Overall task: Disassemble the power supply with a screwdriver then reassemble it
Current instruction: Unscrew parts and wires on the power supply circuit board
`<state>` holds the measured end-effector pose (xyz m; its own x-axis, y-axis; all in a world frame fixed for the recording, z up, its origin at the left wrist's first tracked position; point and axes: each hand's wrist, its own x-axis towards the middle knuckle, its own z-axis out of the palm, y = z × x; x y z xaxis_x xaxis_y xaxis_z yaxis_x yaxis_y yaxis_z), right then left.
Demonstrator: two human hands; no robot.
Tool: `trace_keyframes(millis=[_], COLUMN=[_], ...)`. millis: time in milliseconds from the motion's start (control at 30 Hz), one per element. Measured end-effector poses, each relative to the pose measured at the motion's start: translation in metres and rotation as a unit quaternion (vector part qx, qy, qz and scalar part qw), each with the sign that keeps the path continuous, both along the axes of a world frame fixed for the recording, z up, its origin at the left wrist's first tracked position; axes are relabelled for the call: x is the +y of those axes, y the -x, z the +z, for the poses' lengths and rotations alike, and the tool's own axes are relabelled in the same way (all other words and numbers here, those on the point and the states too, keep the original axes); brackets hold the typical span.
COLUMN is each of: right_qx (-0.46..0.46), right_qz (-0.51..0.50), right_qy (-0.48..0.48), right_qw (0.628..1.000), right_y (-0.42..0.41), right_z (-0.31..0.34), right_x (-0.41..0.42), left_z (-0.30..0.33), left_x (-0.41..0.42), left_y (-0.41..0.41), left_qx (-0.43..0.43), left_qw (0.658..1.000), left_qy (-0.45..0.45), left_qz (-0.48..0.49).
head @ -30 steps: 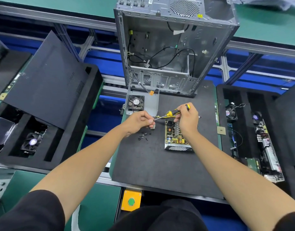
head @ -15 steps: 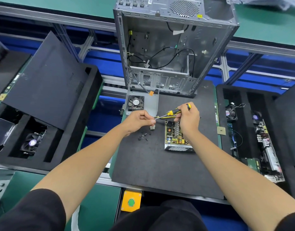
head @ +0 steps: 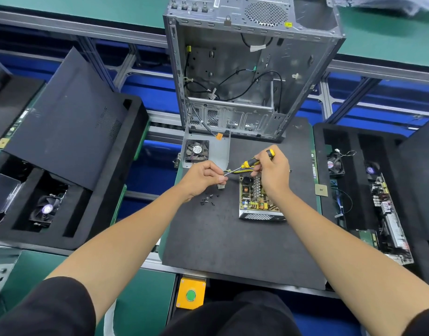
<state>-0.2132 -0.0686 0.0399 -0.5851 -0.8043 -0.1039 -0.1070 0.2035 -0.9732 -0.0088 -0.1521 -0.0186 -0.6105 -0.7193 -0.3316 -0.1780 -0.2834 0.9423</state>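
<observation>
My right hand (head: 272,172) grips the screwdriver (head: 251,164); its tip meets my left hand (head: 203,177), pinching something hidden. Supply (head: 258,200) open on the mat (head: 232,243). Loose screws (head: 208,200), count unclear.

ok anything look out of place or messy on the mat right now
Only the loose black screws, scattered unboxed on the black mat left of the opened power supply, near the left hand. They could roll off. Nothing looks damaged or spilled.
</observation>
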Motion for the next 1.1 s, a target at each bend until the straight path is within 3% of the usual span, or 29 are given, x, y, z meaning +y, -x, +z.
trace_keyframes(millis=[167, 433, 700, 867, 1100], right_qx=[0.056, 0.109, 0.157, 0.178, 0.200], right_qz=[0.059, 0.103, 0.160, 0.165, 0.191], right_qy=[0.018, 0.000, -0.017, -0.008, 0.000], right_qw=[0.997, 0.989, 0.974, 0.970, 0.961], right_y=[-0.002, -0.001, 0.001, 0.001, 0.004], right_z=[0.008, 0.003, 0.001, -0.001, 0.002], right_x=[0.003, 0.008, 0.014, 0.016, 0.018], left_z=[-0.002, -0.001, -0.001, 0.003, 0.001], left_x=[0.003, 0.008, 0.019, 0.023, 0.027], left_y=[0.003, 0.011, 0.020, 0.021, 0.020], left_qx=[-0.068, -0.165, -0.226, -0.242, -0.213], left_qw=[0.995, 0.954, 0.918, 0.901, 0.916], left_qy=[0.059, 0.201, 0.271, 0.305, 0.288], left_qz=[-0.042, -0.152, -0.180, -0.192, -0.184])
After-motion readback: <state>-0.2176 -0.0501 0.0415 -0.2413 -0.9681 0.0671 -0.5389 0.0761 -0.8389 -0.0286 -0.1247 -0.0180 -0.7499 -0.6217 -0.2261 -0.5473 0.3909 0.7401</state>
